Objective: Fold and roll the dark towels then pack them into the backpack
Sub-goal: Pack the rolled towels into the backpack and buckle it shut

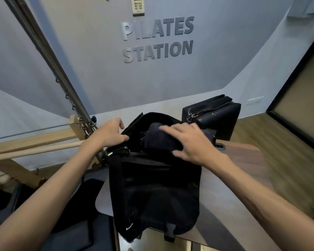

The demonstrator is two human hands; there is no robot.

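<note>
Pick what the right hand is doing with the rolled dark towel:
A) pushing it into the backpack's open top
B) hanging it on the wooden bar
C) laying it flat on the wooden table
A: the right hand holds the rolled towel in the open mouth of the backpack.

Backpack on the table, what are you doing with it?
A person is packing a black backpack that lies on a wooden table. The right hand grips a rolled dark towel at the bag's open top, partly inside. The left hand holds the opening's edge.

Right hand (190,142) hides part of the rolled towel (158,140).
</note>
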